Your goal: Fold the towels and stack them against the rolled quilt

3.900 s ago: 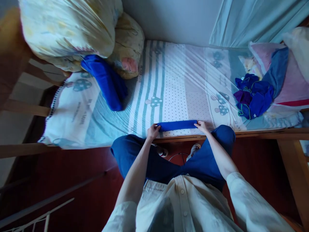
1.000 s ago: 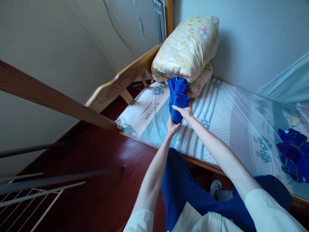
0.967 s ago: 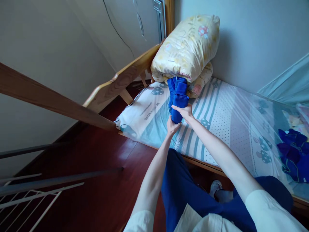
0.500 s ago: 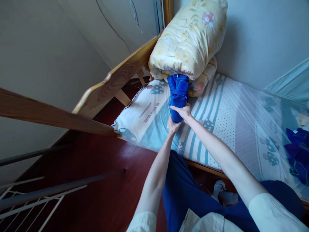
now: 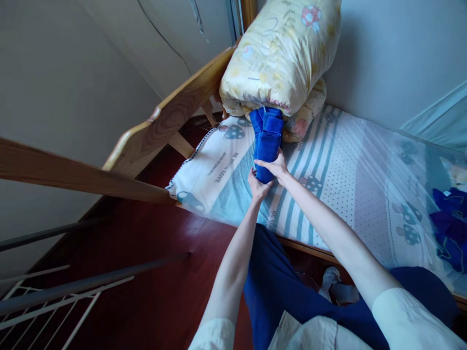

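A thick, folded blue cloth (image 5: pixel 267 146) lies on the bed, its far end against the bedding at the headboard. My left hand (image 5: pixel 258 185) holds the near end from the left and below, fingers curled at its edge. On the right side, my right hand (image 5: pixel 276 166) wraps the same end, its thumb lying across the top. Layered folds show in the far part of the cloth. The fingers beneath it are hidden.
A rolled yellow quilt (image 5: pixel 280 63) stands against the wooden headboard (image 5: pixel 171 114). The patterned sheet (image 5: pixel 339 180) covers the bed. More dark blue fabric (image 5: pixel 452 223) lies at the right. A wooden post (image 5: pixel 80 170) and a white rack (image 5: pixel 65 316) are on the left.
The near part of the blue cloth has been turned over away from me, and its folded edge now sits farther up. Both hands keep hold of it. The view has shifted slightly.
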{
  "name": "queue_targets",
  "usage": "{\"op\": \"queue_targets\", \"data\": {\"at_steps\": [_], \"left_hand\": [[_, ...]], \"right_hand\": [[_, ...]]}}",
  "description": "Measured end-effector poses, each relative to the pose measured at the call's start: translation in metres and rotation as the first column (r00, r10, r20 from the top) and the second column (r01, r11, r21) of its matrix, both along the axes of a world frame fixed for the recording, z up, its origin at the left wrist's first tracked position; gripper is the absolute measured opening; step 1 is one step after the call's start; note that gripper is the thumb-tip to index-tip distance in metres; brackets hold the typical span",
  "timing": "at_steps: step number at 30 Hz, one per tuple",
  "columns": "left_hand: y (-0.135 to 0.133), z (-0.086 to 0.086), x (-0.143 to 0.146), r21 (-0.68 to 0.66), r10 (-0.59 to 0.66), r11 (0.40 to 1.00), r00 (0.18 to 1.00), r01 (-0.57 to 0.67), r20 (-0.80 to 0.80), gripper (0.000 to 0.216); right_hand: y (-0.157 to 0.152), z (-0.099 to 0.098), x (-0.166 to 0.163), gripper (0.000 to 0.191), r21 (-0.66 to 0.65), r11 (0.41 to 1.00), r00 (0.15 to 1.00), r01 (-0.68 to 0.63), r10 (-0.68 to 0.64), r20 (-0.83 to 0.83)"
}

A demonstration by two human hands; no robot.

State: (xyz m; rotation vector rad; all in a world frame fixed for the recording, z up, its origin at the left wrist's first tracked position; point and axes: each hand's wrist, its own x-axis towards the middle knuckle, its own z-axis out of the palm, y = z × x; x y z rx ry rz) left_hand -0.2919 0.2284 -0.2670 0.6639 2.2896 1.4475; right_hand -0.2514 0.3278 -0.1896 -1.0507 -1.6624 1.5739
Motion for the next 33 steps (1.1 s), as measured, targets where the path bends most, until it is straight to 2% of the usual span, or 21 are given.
{"op": "queue_targets", "data": {"at_steps": [4,8,10,12,14,16,17,20,22,24,28,31,33], "left_hand": [[-0.008,0.004,0.004,-0.075,0.010,0.997,0.999,-0.013,-0.035,0.122],[-0.018,0.014,0.018,-0.114,0.003,0.993,0.993,-0.016,-0.115,0.124],[-0.026,0.021,0.033,-0.119,-0.093,0.990,0.976,0.071,-0.198,0.122],[-0.036,0.028,0.055,-0.143,-0.256,0.964,0.927,0.224,-0.275,0.115],[-0.051,0.030,0.085,-0.197,-0.456,0.889,0.829,0.412,-0.325,0.104],[-0.068,0.025,0.120,-0.280,-0.657,0.754,0.678,0.594,-0.331,0.091],[-0.076,0.020,0.140,-0.332,-0.747,0.665,0.588,0.669,-0.312,0.087],[-0.096,0.001,0.204,-0.505,-0.904,0.425,0.381,0.751,-0.195,0.083],[-0.102,-0.007,0.248,-0.584,-0.949,0.308,0.282,0.751,-0.137,0.083],[-0.100,-0.011,0.290,-0.648,-0.967,0.251,0.215,0.720,-0.136,0.085],[-0.080,-0.010,0.354,-0.745,-0.976,0.216,0.156,0.631,-0.152,0.078],[-0.066,-0.013,0.378,-0.804,-0.974,0.221,0.166,0.552,-0.154,0.066],[-0.062,-0.019,0.384,-0.823,-0.968,0.244,0.178,0.512,-0.176,0.062]], "right_hand": [[-0.005,-0.006,0.038,0.124,-0.101,0.991,0.993,0.091,-0.082,0.084],[-0.020,-0.015,0.114,0.125,-0.206,0.975,0.994,0.084,-0.066,0.092],[-0.029,-0.019,0.167,0.120,-0.269,0.959,0.993,0.094,-0.072,0.088],[-0.035,-0.020,0.229,0.110,-0.323,0.936,0.988,0.142,-0.111,0.111],[-0.040,-0.016,0.296,0.094,-0.343,0.916,0.975,0.209,-0.166,0.151],[-0.043,-0.008,0.363,0.079,-0.332,0.894,0.948,0.302,-0.246,0.201],[-0.044,-0.003,0.396,0.073,-0.316,0.878,0.927,0.360,-0.299,0.227],[-0.042,0.014,0.485,0.059,-0.233,0.806,0.833,0.543,-0.482,0.273],[-0.038,0.024,0.536,0.053,-0.176,0.747,0.762,0.642,-0.595,0.254],[-0.033,0.030,0.582,0.050,-0.133,0.677,0.689,0.724,-0.695,0.206],[-0.023,0.029,0.658,0.048,-0.071,0.519,0.523,0.852,-0.835,0.172],[-0.018,0.020,0.703,0.044,-0.031,0.421,0.418,0.906,-0.886,0.200],[-0.012,0.013,0.726,0.040,-0.003,0.404,0.395,0.915,-0.893,0.217]]}}
